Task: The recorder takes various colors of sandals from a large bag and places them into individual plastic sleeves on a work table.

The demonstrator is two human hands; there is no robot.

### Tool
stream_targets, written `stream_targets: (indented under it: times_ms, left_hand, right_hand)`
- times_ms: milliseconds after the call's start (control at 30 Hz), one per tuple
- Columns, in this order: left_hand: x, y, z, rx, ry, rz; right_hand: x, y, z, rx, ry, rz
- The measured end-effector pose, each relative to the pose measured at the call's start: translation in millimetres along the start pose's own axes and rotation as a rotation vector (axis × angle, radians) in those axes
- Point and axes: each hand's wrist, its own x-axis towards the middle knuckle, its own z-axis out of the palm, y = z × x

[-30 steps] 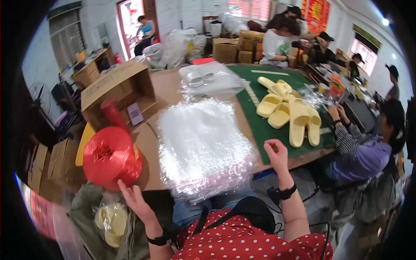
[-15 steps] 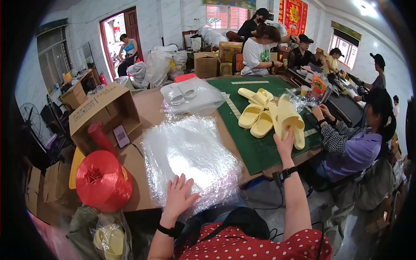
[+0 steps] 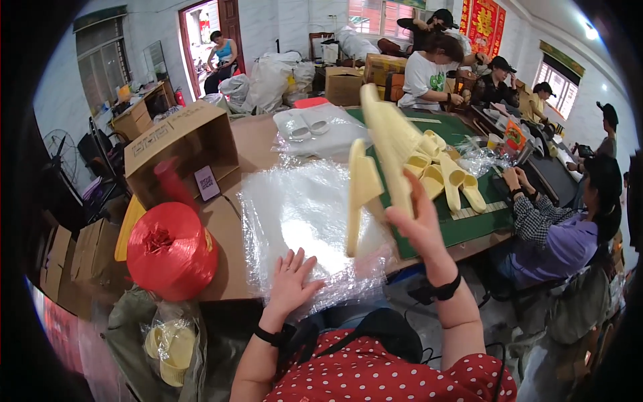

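Observation:
My left hand lies flat with fingers spread on the near part of a stack of clear plastic bags. In my right hand is a pair of pale yellow slippers, raised and tipped on edge over the gap between the bags and the green mat. One slipper stands taller; the other hangs to its left, above the bags. Further pale yellow slippers lie on the mat behind my right hand, partly hidden by it. A bagged pair of light slippers rests beyond the stack.
A red twine roll, a phone-sized card and an open cardboard box stand on the left. At lower left hangs a sack with bagged yellow slippers. A person in purple sits at right; several others work behind.
My right hand has lifted the pair of slippers off the mat and swung it left toward the bags, turning it on edge. My left hand stays on the bags. The view has shifted left.

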Motion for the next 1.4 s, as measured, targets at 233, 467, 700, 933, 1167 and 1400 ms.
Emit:
stream_targets:
  times_ms: [233, 467, 700, 933, 1167, 1400]
  left_hand:
    - [3, 4, -2, -0.009, -0.031, -0.004]
    - [2, 1, 0, 0.038, -0.002, -0.003]
    - [1, -8, 12, 0.063, 0.002, 0.036]
    - [2, -8, 3, 0.106, -0.152, -0.030]
    - [10, 3, 3, -0.048, 0.037, 0.084]
    - [-1, 9, -5, 0.024, -0.004, 0.030]
  right_hand:
    - [10, 18, 54, 0.078, -0.188, 0.115]
    - [20, 10, 70, -0.156, -0.208, -0.042]
    - [-7, 96, 112, -0.707, -0.323, -0.099]
    - [-25, 148, 131, -1.129, -0.212, -0.377]
    - [53, 168, 108, -1.105, -0.348, 0.055]
    - [69, 181, 122, -0.900, -0.370, -0.082]
